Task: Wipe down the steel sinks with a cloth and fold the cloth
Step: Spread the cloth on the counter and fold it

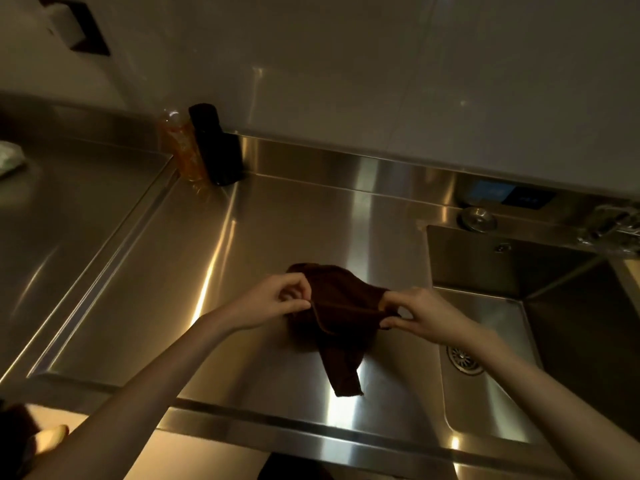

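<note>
A person's left hand (pixel 277 299) and right hand (pixel 422 315) each pinch the top edge of a dark brown cloth (pixel 339 327) between thumb and curled fingers, holding that hem stretched between them. The cloth hangs rumpled below the hands, with one fold bunched on the far side and a narrow tail trailing toward the near edge; whether the tail touches the steel cannot be told. The cloth is over the right part of a wide shallow sink (pixel 242 254), close to the lip it shares with a deep sink (pixel 502 271) on the right. The right forearm reaches across the deep sink's near left corner, just beside its round drain (pixel 464 358). At the shallow sink's far left corner stand an orange bottle (pixel 181 150) and a black bottle (pixel 216 147), side by side and touching. On the ledge beyond the deep sink sit a round steel knob (pixel 478 218), a small dark panel (pixel 509 195) and, at the right edge, a blurred tap (pixel 613 223). A pale tiled wall (pixel 346 81) rises behind.
</note>
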